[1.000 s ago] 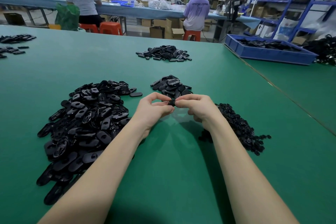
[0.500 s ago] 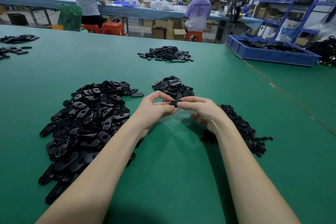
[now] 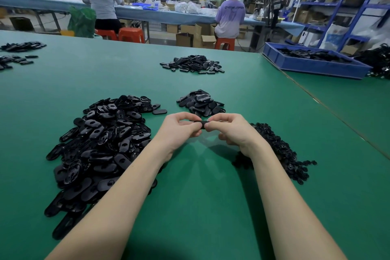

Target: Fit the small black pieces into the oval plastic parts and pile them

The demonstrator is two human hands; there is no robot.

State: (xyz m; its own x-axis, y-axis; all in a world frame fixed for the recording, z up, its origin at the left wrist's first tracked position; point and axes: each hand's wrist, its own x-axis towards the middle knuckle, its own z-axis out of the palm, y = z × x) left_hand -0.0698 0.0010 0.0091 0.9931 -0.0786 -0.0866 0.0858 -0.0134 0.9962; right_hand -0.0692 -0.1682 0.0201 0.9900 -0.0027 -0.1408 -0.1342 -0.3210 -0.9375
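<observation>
Black oval part (image 3: pixel 202 124) pinched between two hands: left hand (image 3: pixel 179 131), right hand (image 3: pixel 233 131).

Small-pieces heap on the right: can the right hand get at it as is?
Probably yes. The heap of small pieces lies right beside and under the right hand with nothing between, but both hands grip an oval part, so it must let go first.

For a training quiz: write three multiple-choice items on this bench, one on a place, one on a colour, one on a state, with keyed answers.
1. Where is the biggest pile of oval parts?
A. left of the hands
B. in the blue tray
C. on a stool

2. What colour is the table?
A. grey
B. green
C. white

3. What are the hands doing?
A. resting flat
B. both pinching one black part
C. lifting the tray

Answers: 1 A, it lies beside the left forearm. 2 B, the mat is green. 3 B, left hand and right hand pinch the part between them.
</observation>
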